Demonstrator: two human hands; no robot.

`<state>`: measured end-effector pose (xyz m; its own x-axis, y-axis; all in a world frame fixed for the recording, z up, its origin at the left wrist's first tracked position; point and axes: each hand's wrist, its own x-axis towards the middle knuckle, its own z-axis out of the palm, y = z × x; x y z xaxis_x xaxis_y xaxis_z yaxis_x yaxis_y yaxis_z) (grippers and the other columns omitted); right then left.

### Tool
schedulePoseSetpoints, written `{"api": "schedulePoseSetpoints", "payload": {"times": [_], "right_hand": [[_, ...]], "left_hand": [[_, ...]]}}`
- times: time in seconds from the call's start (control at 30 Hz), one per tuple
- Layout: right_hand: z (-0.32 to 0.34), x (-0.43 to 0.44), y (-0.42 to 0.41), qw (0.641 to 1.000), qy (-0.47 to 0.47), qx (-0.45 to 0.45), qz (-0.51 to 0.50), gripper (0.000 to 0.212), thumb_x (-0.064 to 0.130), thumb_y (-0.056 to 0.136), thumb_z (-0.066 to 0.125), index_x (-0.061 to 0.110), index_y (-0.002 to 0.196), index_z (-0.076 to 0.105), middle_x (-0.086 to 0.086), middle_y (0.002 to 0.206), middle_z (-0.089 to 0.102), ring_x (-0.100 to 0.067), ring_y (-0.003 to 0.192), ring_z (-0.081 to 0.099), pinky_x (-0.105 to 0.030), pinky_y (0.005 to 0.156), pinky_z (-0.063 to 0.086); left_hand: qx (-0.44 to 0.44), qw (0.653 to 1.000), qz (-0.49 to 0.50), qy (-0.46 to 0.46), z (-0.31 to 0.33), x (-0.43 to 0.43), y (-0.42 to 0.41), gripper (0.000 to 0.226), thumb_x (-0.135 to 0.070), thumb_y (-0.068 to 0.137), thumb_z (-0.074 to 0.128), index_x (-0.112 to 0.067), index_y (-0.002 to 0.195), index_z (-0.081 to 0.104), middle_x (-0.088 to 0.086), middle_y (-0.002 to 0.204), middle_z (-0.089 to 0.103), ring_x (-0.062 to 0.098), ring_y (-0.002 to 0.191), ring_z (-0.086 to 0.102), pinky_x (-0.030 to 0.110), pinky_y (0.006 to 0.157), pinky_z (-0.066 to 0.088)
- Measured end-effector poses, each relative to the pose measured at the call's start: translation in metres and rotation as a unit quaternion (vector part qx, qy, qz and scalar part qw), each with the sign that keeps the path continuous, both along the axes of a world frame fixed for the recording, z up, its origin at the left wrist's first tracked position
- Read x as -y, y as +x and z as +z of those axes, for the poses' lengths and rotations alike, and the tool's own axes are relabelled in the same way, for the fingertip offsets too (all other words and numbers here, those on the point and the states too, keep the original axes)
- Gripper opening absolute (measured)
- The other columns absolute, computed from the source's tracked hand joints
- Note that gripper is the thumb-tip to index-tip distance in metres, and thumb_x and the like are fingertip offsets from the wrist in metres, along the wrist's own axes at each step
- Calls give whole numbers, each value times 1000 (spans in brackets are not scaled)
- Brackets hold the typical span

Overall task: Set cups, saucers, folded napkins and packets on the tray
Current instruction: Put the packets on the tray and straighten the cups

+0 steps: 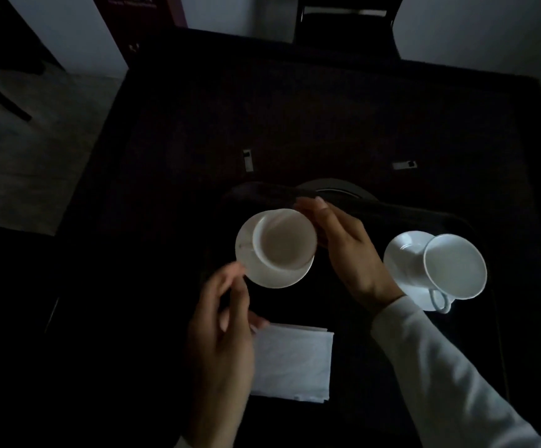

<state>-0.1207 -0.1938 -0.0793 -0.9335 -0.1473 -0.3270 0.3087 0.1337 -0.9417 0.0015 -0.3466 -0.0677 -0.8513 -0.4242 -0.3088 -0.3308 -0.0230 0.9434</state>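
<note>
A dark tray (424,212) lies in front of me on a dark table. On its left part a white cup (282,242) stands on a white saucer (246,253). My right hand (346,250) wraps the cup's right side, thumb at the far rim. My left hand (222,321) hovers at the saucer's near-left edge, fingertips blurred at its rim, thumb apart over a folded white napkin (295,363). A second white cup (455,265), handle toward me, sits on its saucer (403,257) at the tray's right. Two small white packets (247,160) (404,164) lie on the table beyond the tray.
The scene is very dim. A dark round object (337,186) peeks out behind the tray's far rim. A dark chair (343,14) stands at the table's far side. The floor shows to the left of the table edge.
</note>
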Motion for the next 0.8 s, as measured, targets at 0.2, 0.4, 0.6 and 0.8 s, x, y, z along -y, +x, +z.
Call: {"api": "schedulePoseSetpoints", "payload": {"times": [0.2, 0.4, 0.6, 0.8], "right_hand": [[6, 8, 7, 1000, -13, 15, 8, 54, 71, 91, 45, 37, 124, 71, 14, 128, 71, -5, 126, 61, -45, 114, 44], [4, 17, 48, 996, -57, -7, -71, 57, 66, 90, 51, 36, 138, 60, 14, 137, 65, -6, 131, 58, -46, 114, 44], [-1, 17, 76, 992, -88, -15, -95, 43, 58, 93, 55, 46, 134, 60, 14, 140, 64, -6, 133, 56, -45, 114, 43], [-5, 17, 86, 994, -97, -1, -58, 48, 50, 98, 51, 38, 144, 53, 13, 147, 58, -7, 140, 50, -48, 118, 37]], "left_hand": [[83, 985, -104, 111, 7, -32, 0, 61, -55, 79, 46, -53, 140, 39, 0, 116, 75, 19, 77, 76, 24, 63, 59], [70, 985, -129, 89, 11, -19, -15, 72, -69, 77, 43, -62, 147, 27, -7, 141, 60, 19, 99, 74, 39, 90, 60], [68, 987, -130, 69, 11, -6, -16, 69, -64, 77, 45, -57, 144, 30, 11, 142, 58, 10, 94, 73, 18, 81, 57], [70, 981, -149, 99, 11, -9, -5, 63, -65, 73, 47, -65, 135, 31, -15, 141, 56, 8, 66, 69, 17, 60, 55]]}}
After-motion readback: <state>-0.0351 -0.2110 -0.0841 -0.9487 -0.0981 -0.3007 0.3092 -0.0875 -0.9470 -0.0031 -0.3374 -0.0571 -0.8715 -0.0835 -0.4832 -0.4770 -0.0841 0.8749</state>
